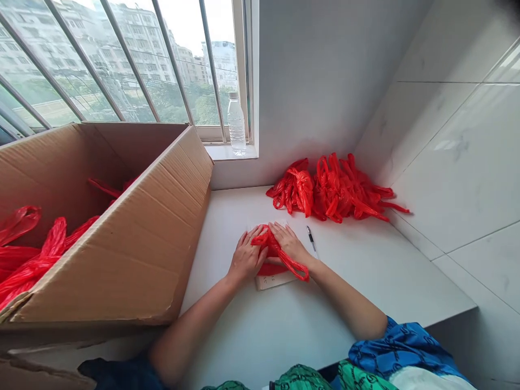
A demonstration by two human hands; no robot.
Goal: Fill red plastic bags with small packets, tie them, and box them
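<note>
White surface (365, 281) held the red plastic bag (273, 250) under your left hand (246, 255) and right hand (289, 244), fingers spread open and flat; slick plastic could have slipped if your pressure eased.

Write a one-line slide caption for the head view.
The left hand and right hand rest on a red plastic bag on a white counter, beside a pen and cardboard box.

The left hand (247, 255) and right hand (289, 244) press flat on a folded red plastic bag (280, 259), which lies on a small paper card (273, 280) on the white counter (365, 271). A ballpoint pen (311, 240) lies just beside the right hand. Beyond sits a heap of red bags (337, 189); an open cardboard box (134, 238) holding more stands left.
</note>
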